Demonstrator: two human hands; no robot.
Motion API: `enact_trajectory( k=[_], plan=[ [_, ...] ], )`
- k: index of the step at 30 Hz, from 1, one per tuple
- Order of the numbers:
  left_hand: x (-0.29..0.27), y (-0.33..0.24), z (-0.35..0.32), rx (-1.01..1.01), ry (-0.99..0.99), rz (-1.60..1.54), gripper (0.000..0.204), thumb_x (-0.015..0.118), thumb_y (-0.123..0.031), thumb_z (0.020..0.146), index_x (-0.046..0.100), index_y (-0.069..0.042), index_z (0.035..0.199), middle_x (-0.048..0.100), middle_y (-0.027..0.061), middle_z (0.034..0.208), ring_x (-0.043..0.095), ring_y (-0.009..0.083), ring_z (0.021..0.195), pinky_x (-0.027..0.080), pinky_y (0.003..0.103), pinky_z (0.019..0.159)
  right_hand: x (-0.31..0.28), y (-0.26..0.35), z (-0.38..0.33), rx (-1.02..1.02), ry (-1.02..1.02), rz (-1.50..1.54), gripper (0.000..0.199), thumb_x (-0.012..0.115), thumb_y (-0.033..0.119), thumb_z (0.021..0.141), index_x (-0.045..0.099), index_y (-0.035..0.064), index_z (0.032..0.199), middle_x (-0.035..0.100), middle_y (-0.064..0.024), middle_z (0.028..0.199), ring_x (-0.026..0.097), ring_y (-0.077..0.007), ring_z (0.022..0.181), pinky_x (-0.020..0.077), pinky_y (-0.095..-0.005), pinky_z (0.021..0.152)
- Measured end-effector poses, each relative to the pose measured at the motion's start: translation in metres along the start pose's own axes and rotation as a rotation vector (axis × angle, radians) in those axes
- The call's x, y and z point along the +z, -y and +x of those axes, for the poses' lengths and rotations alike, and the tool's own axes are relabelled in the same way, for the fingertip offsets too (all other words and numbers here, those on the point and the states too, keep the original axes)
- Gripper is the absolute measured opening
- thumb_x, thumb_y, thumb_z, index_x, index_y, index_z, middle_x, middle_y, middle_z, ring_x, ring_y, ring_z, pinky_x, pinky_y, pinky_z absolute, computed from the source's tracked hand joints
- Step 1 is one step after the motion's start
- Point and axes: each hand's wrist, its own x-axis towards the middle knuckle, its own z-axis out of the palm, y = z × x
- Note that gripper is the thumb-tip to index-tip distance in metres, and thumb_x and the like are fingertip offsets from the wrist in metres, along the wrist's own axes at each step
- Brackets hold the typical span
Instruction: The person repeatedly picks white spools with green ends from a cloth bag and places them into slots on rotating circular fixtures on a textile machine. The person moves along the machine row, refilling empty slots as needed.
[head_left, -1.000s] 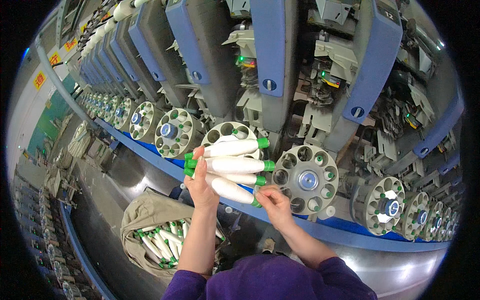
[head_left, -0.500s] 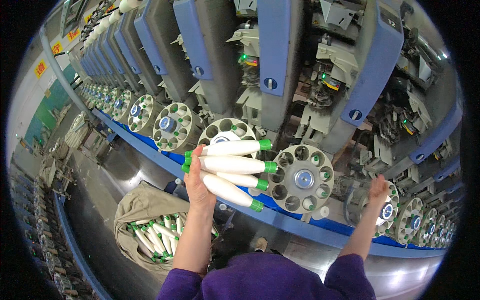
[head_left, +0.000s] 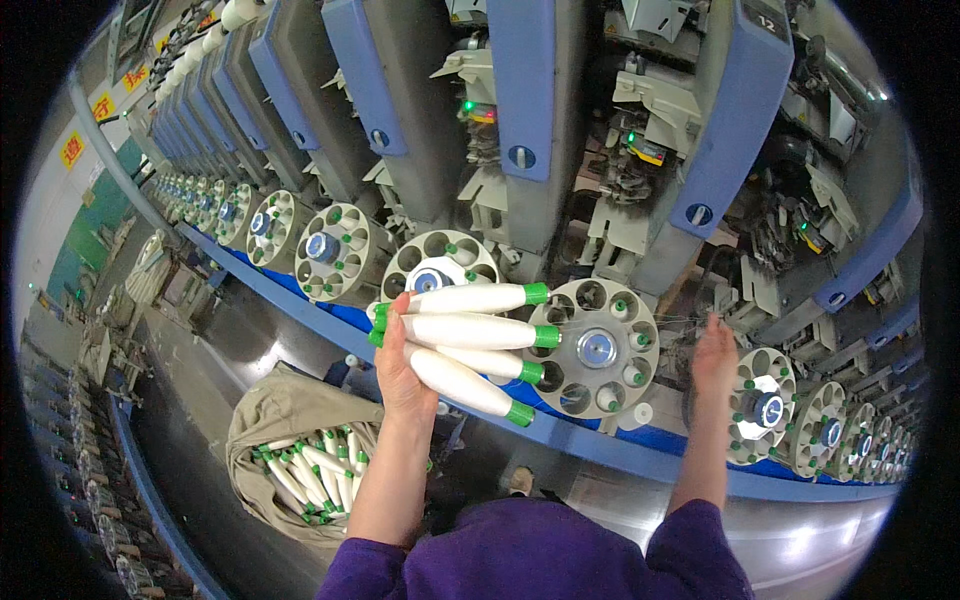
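My left hand (head_left: 402, 380) is wrapped round several spindle-shaped bobbins of white yarn (head_left: 468, 331) with green tips, fanned out toward the right. Thin threads (head_left: 660, 320) run from the bobbins' right ends across to my right hand (head_left: 714, 358), whose fingers are closed on them. Behind the threads stands a round bobbin magazine (head_left: 597, 378) with a blue hub; green-tipped bobbins fill some of its holes and others are vacant. Another magazine (head_left: 440, 240) is partly hidden behind the held bobbins. The exact fingertip grip on the threads is too small to make out.
An open beige sack (head_left: 250, 410) full of white bobbins (head_left: 315, 475) sits at lower left. A blue rail (head_left: 570, 438) runs along the machine's front, below a row of magazines. Tall blue-and-grey winding units (head_left: 525, 90) rise behind. More magazines (head_left: 768, 440) continue to the right.
My right hand has moved left and up, nearer the middle magazine, and the threads now show between the hands. My left hand still holds the bobbins; the view has shifted slightly.
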Motion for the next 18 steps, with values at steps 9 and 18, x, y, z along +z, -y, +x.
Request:
enact_trajectory(
  k=[9,18],
  plan=[
    [0.003,0.032,0.019,-0.214,-0.007,0.163,0.041,0.066,-0.029,0.083,0.056,-0.004,0.113,0.056,0.0108,0.112,0.053,0.0215,0.104,0.041,0.037,0.094,0.022,-0.037,-0.052,0.648,0.707,-0.864,0.03,0.06,0.031,0.086,0.058,0.0039,0.099,0.057,-0.004,0.077,0.055,-0.0112,0.059,0.0481,-0.0248,0.051],
    [-0.005,0.146,0.026,0.169,-0.063,1.013,0.034,0.068,-0.013,0.075,0.065,-0.01,0.108,0.05,0.0158,0.115,0.05,0.0251,0.104,0.039,0.033,0.092,0.055,0.009,-0.075,0.142,0.848,-0.688,0.018,0.05,0.012,0.091,0.062,-0.0005,0.085,0.054,0.0008,0.064,0.048,-0.0058,0.055,0.0418,-0.0216,0.054]
  ],
)
